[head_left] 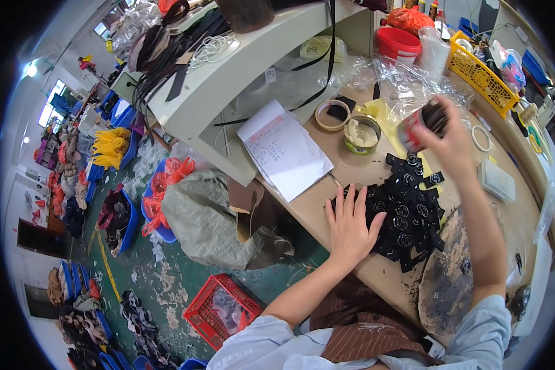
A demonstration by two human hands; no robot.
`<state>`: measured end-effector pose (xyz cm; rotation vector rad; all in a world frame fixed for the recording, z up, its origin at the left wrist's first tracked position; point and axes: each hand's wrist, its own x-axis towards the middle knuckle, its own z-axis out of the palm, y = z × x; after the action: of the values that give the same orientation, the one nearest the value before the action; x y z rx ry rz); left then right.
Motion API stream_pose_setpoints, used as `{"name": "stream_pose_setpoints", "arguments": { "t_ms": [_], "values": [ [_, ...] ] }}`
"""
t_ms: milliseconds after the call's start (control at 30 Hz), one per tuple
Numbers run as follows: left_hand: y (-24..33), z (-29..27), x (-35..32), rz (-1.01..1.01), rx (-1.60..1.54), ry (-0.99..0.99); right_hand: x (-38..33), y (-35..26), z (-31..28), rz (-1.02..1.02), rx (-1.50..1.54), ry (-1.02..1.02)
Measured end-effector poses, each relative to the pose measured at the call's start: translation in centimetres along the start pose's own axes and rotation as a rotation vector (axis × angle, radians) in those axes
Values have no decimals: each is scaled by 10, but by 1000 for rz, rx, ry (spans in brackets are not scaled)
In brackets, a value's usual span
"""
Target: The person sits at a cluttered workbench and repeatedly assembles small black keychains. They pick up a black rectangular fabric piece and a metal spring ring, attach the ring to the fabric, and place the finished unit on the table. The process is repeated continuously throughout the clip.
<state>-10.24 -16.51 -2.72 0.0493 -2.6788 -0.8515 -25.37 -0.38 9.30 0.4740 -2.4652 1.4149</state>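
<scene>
My left hand [353, 229] lies with its fingers spread at the left edge of a pile of black strap pieces [407, 213]. Many of these pieces carry dark, shiny ring-like fittings. Over the far side of the pile, my right hand [447, 139] grips a red and silver tin can [411, 132], which looks tilted. Something dark shows at the can's top, but I cannot make it out. Left of the can stands an open green tin [361, 137] of pale paste. A roll of tape [332, 116] sits beside that tin.
Papers [283, 148] lie near a grey shelf [234, 68] on the left. A stained round board [447, 277] is at the near right. Beyond are a clear plastic box [497, 180], a yellow basket [484, 74] and a red bucket [397, 44]. A red crate [213, 314] stands on the floor.
</scene>
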Motion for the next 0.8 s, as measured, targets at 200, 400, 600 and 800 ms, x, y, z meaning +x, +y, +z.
{"name": "stream_pose_setpoints", "arguments": {
  "t_ms": [200,400,600,800],
  "values": [
    [0,-1,3,48,-35,-27,27,94,-58,67,-409,87],
    [-2,-2,3,48,-62,-7,11,147,-53,140,-441,109],
    [-9,-2,0,50,-293,118,-25,109,-64,-52,-484,223],
    [-27,-2,-8,75,-669,263,-167,58,-91,139,-51,-44]
  ]
}}
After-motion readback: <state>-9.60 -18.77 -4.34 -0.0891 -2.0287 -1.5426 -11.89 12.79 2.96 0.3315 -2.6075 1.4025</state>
